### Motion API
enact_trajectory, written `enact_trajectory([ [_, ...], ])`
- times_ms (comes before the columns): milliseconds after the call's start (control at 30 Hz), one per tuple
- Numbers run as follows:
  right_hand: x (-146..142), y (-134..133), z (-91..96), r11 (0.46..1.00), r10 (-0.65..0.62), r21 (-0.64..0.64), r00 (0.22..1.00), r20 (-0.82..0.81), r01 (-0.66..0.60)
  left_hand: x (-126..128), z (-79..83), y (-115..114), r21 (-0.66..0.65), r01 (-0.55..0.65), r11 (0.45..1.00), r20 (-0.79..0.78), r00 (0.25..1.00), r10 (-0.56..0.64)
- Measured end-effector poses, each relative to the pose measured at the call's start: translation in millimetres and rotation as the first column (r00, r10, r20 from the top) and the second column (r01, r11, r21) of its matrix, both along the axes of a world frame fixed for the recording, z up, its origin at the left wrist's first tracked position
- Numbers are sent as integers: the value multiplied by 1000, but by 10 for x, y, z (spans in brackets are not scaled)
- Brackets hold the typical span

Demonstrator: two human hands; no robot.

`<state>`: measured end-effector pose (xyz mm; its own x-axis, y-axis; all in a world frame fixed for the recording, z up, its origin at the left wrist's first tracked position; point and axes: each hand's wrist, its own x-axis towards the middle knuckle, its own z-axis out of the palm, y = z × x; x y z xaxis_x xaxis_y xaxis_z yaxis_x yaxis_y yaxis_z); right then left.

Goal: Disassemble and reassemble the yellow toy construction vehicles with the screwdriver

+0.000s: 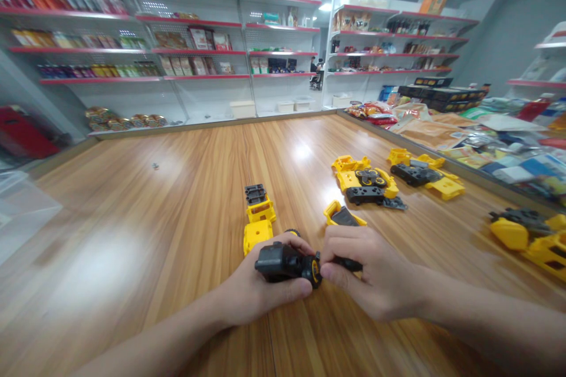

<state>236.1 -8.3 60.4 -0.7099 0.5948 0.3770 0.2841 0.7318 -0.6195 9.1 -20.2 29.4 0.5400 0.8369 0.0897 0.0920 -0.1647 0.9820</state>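
Observation:
My left hand point(260, 288) is wrapped round a black toy vehicle chassis point(278, 262). A black wheel with a yellow rim point(315, 270) on it faces my right hand; another wheel point(292, 232) shows behind my left fingers. My right hand point(367, 268) is closed close against the near wheel, pinching a slim black tool point(349, 263) that looks like a screwdriver, mostly covered by my fingers. Just beyond my hands lie a yellow cab part point(257, 235), a yellow frame with a dark grey piece point(256, 194), and a yellow part with a dark bed point(344, 215).
Yellow and black toy parts lie in groups at the right: one pile point(365, 179), another point(424, 174), and a third point(530, 238). Tiny metal bits point(154, 165) rest at the left. A clear plastic bin point(26, 209) stands at the left edge. Packaged goods point(469, 129) lie beyond the right rim.

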Motion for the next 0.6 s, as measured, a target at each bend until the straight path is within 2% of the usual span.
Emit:
enact_trajectory([
  [600,7,8,-6,998,-59,23,996,64,58,-23,6,8,-35,1,999,15,1000,-1],
])
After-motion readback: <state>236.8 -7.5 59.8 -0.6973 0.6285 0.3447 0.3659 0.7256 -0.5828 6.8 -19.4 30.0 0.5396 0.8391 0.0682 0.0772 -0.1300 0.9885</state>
